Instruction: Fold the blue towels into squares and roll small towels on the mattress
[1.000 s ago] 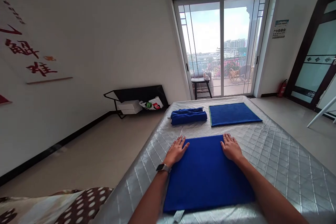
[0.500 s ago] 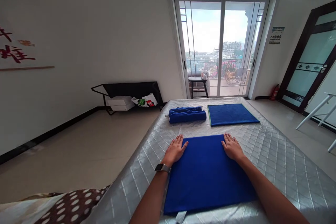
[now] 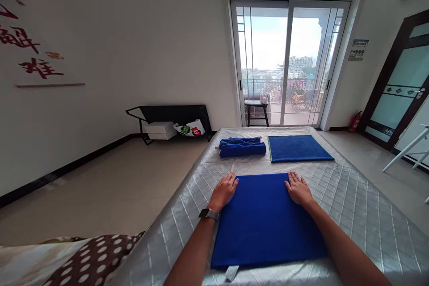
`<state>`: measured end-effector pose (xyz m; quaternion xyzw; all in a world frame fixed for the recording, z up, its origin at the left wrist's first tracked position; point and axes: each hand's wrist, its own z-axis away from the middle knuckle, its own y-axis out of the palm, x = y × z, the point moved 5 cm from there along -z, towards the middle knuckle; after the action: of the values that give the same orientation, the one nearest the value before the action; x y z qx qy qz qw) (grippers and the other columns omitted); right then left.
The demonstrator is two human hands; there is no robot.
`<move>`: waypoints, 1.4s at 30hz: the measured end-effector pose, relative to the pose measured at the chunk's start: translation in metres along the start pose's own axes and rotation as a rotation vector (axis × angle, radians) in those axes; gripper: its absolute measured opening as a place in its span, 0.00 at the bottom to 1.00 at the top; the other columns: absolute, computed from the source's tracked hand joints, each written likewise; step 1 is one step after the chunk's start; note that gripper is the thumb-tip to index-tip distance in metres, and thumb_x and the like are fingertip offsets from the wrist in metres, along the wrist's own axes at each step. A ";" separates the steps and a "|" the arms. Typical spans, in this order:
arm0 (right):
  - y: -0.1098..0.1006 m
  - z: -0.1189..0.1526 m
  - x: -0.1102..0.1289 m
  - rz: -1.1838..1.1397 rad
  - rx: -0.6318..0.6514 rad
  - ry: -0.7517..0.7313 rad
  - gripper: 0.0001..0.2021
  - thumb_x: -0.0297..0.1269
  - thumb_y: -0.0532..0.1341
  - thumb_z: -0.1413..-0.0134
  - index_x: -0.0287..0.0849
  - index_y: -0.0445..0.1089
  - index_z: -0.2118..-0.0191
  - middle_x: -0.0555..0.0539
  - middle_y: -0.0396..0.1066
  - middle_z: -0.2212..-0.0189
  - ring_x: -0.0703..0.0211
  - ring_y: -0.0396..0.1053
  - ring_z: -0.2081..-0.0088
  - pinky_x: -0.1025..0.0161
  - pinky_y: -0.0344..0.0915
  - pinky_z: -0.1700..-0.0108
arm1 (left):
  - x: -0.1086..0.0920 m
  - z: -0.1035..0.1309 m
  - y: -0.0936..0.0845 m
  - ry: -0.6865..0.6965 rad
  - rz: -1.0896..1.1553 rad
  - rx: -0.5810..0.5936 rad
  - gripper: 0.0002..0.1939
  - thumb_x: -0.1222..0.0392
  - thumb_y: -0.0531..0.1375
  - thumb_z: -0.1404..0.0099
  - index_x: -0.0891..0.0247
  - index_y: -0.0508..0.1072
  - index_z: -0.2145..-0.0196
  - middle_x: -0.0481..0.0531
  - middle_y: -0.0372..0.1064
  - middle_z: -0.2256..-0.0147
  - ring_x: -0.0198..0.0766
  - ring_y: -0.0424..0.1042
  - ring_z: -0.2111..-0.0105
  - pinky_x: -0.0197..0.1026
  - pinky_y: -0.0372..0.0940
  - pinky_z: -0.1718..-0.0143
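Note:
A blue towel (image 3: 268, 223) lies flat on the silver quilted mattress (image 3: 348, 232) in front of me, a pale tag at its near left corner. My left hand (image 3: 225, 190), with a watch on the wrist, rests palm down on the towel's far left corner. On the far right corner lies my right hand (image 3: 299, 187), also palm down with fingers stretched out. Neither hand grips the cloth. Beyond them are a rolled blue towel (image 3: 241, 148) on the left and a second flat blue towel (image 3: 300, 148) with a green edge on the right.
A black rack (image 3: 174, 114) holding white boxes (image 3: 159, 130) and a printed bag (image 3: 190, 128) stands by the left wall. Brown polka-dot fabric (image 3: 95, 257) lies at lower left. Sliding glass doors (image 3: 261, 62) are behind the mattress; a white-legged stool (image 3: 407, 147) stands right.
The whole view has shifted slightly, with the room sliding a little to the right. Both hands stay at the towel's far corners, and the towel keeps its shape.

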<state>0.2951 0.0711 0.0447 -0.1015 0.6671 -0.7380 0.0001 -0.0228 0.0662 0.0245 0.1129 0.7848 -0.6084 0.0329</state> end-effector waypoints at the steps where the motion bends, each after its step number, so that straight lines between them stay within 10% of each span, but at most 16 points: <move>1: 0.000 0.000 0.000 -0.001 -0.005 -0.002 0.31 0.44 0.38 0.31 0.33 0.42 0.28 0.42 0.42 0.28 0.59 0.35 0.28 0.53 0.34 0.30 | 0.001 0.000 -0.004 -0.007 0.011 -0.012 0.25 0.53 0.43 0.26 0.65 0.67 0.39 0.60 0.61 0.36 0.46 0.60 0.36 0.49 0.55 0.35; 26: 0.003 -0.007 -0.019 -0.007 -0.076 0.000 0.29 0.42 0.40 0.30 0.34 0.48 0.29 0.40 0.46 0.29 0.55 0.42 0.29 0.52 0.42 0.31 | 0.013 0.001 -0.023 -0.082 -0.018 -0.009 0.17 0.60 0.50 0.29 0.61 0.77 0.52 0.57 0.75 0.51 0.46 0.71 0.49 0.46 0.62 0.43; 42: -0.023 -0.009 -0.045 -0.313 -0.317 0.047 0.24 0.36 0.48 0.37 0.45 0.69 0.40 0.47 0.69 0.41 0.55 0.64 0.40 0.60 0.56 0.37 | 0.025 -0.004 -0.017 -0.162 0.054 -0.065 0.16 0.58 0.53 0.30 0.63 0.81 0.60 0.59 0.77 0.58 0.47 0.73 0.55 0.45 0.65 0.48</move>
<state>0.3406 0.0884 0.0593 -0.1854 0.7506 -0.6171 -0.1460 -0.0504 0.0698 0.0372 0.0832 0.7955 -0.5889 0.1163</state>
